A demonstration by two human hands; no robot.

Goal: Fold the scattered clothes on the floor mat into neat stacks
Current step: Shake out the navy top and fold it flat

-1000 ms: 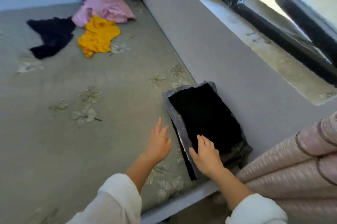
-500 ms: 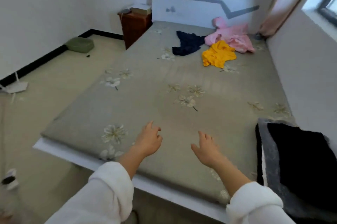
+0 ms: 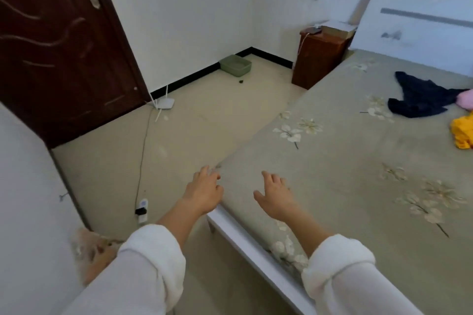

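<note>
Left hand (image 3: 204,193): fingers loosely spread and holding nothing, over the near left corner of the floral mat (image 3: 345,161), right at its edge; whether it touches the mat cannot be told.
Right hand (image 3: 275,197): palm down, fingers apart and empty, above the mat just inside the same corner.
Hands: apart from each other, side by side, both in white sleeves.
Navy garment (image 3: 419,95): crumpled on the mat near its far right part, well away from the hands.
Yellow garment (image 3: 464,133): bunched at the right edge of the view, just nearer than the navy one.
Pink garment (image 3: 465,98): only a small piece shows, touching the navy garment's right end.
Cabinet (image 3: 317,58): brown wood, at the mat's far left corner.
Floor: a green tray (image 3: 235,65) by the wall and a white router (image 3: 163,103) beside the dark door (image 3: 58,45).
</note>
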